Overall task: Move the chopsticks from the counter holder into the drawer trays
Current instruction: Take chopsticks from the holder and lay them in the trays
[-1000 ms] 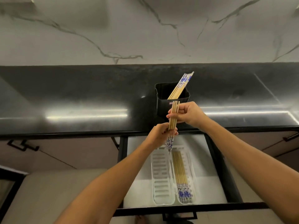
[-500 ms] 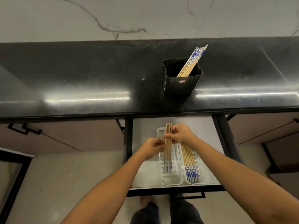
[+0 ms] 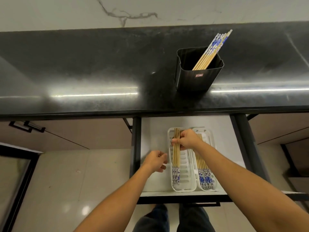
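A black holder stands on the dark counter with several bamboo chopsticks leaning in it, blue-patterned ends up. Below it, two white slotted trays sit side by side in the open drawer. My right hand grips a bundle of chopsticks lying lengthwise in the left tray. My left hand hovers just left of that tray, fingers loosely curled, holding nothing. The right tray holds several more chopsticks.
The black counter runs across the view under a marble wall. Closed cabinet fronts flank the drawer, with a black handle at left. My legs stand on the tiled floor below the drawer's front edge.
The bundle has come down into the left tray. My left hand has let go of it and pulled back to the left. My right hand still holds the bundle.
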